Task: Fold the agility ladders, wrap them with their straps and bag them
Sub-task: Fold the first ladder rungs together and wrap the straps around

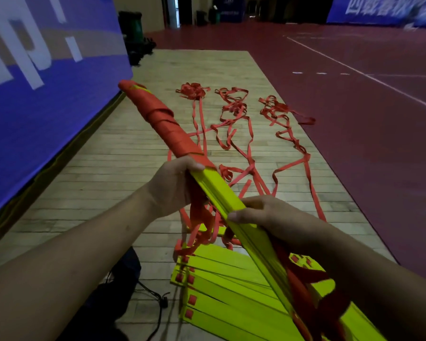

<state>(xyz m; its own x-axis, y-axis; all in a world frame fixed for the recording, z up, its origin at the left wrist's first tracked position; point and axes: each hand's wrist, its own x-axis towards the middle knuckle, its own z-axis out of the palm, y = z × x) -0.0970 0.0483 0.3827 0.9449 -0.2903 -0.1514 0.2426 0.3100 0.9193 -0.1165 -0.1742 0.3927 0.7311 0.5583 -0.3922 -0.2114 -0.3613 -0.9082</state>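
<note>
Both hands grip one rung bundle (221,193): left hand (175,185) at its red strap wrap (162,119), right hand (263,217) lower, fingers curled round.

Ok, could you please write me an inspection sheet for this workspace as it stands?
Surface: wooden floor, beside red court flooring.
Job's things: ladder bundle held up, far half wrapped in red strap; second rung stack and dark bag on the floor.
Clutter: loose red straps tangled across the floor.
Hands: left hand and right hand, fingers curled round the bundle.
Cables: thin black cord by the bag.
Surroundings: blue banner at left, green bin behind.
</note>
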